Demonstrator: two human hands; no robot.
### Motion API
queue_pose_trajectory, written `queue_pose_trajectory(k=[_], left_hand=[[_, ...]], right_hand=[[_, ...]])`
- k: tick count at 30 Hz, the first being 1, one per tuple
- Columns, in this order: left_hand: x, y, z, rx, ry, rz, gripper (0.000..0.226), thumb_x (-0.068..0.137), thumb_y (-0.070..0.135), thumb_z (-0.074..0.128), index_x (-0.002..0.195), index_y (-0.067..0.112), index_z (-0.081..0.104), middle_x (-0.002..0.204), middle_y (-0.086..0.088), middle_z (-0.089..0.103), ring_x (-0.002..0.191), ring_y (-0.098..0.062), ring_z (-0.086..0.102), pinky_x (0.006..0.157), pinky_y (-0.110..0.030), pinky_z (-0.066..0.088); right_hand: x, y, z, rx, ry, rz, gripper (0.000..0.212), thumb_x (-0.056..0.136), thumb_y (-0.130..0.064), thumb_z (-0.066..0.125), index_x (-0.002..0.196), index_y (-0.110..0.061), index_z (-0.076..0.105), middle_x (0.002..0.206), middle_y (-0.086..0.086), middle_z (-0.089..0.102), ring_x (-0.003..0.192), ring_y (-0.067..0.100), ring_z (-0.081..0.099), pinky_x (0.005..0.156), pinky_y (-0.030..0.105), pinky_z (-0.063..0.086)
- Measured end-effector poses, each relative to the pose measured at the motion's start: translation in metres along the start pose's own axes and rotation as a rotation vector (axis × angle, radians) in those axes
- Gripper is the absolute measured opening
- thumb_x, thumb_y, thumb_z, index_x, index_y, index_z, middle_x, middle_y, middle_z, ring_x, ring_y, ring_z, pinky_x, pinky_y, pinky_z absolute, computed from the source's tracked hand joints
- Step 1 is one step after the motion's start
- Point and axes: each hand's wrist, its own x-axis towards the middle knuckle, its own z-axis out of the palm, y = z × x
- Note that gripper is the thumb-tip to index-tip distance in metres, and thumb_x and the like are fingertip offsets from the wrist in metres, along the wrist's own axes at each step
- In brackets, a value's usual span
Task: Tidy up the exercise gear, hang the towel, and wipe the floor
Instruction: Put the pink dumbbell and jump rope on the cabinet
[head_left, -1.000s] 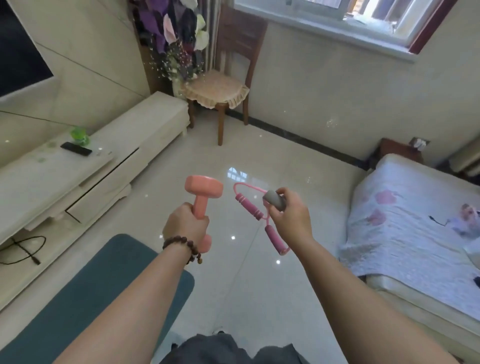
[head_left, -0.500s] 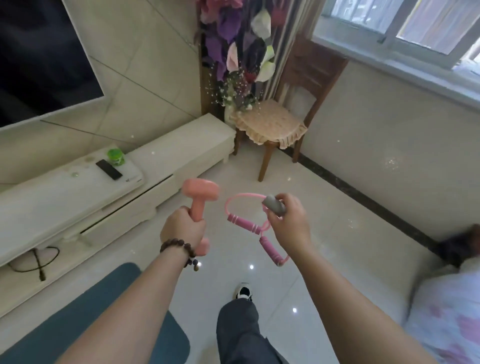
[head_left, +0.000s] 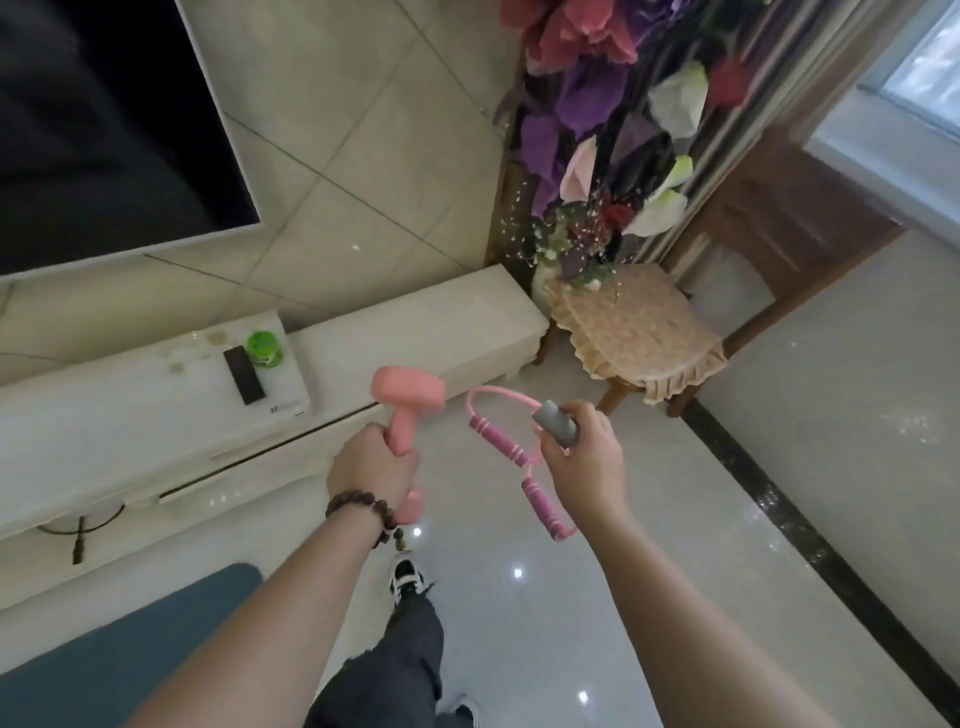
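glossy tiled floor (head_left: 649, 597), white tv cabinet (head_left: 156, 415) along left wall.

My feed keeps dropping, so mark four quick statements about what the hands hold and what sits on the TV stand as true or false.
1. The left hand grips a pink dumbbell. True.
2. The right hand is empty. False: it holds a grey handle with a pink resistance band hanging from it.
3. A green tub sits beside a remote on the TV stand. True.
4. The teal mat lies on the chair. False: it is on the floor.
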Motion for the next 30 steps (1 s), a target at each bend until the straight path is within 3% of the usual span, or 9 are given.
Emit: queue_pose_trajectory(k=[3,8,18,24,30], left_hand=[[0.055,0.017,0.009,-0.016,-0.005,-0.033,0.009,0.08,0.029,0.059,0.083,0.021,0.058,0.078,0.001,0.063,0.076,-0.025,0.062,0.07,-0.034,0.053],[0.163,0.046,0.023,-0.034,-0.008,-0.075,0.012,0.085,0.028,0.06,0.084,0.017,0.055,0.076,0.001,0.058,0.067,-0.016,0.056,0.057,-0.029,0.041],[0.329,0.092,0.05,-0.042,-0.088,-0.218,0.012,0.083,0.026,0.057,0.081,0.016,0.051,0.075,0.0,0.056,0.069,-0.021,0.056,0.059,-0.03,0.04],[0.383,0.09,0.093,-0.037,-0.093,-0.336,0.012,0.087,0.023,0.055,0.08,0.016,0.049,0.073,0.0,0.055,0.062,-0.012,0.05,0.05,-0.027,0.032],[0.439,0.101,0.169,-0.11,-0.043,-0.484,0.009,0.088,0.024,0.054,0.091,0.015,0.052,0.077,0.002,0.057,0.069,-0.018,0.054,0.06,-0.03,0.042]], right_hand=[[0.058,0.001,0.021,-0.004,-0.031,0.007,0.023,0.087,-0.021,0.065,0.107,-0.016,0.056,0.1,-0.004,0.053,0.079,0.007,0.047,0.061,0.009,0.031],[0.164,-0.007,0.061,-0.043,-0.078,-0.001,0.023,0.087,-0.022,0.064,0.108,-0.016,0.056,0.101,-0.005,0.053,0.078,0.006,0.046,0.059,0.016,0.032],[0.351,-0.022,0.122,-0.112,-0.148,0.014,0.023,0.087,-0.02,0.063,0.109,-0.015,0.055,0.1,-0.005,0.053,0.081,0.007,0.045,0.058,0.009,0.029],[0.432,0.009,0.161,-0.088,-0.247,0.008,0.027,0.087,-0.021,0.063,0.112,-0.017,0.055,0.105,-0.001,0.058,0.085,0.01,0.051,0.062,0.007,0.032],[0.508,0.062,0.205,-0.11,-0.362,-0.026,0.03,0.085,-0.021,0.066,0.113,-0.017,0.055,0.103,0.001,0.059,0.078,0.006,0.051,0.062,0.006,0.035]])
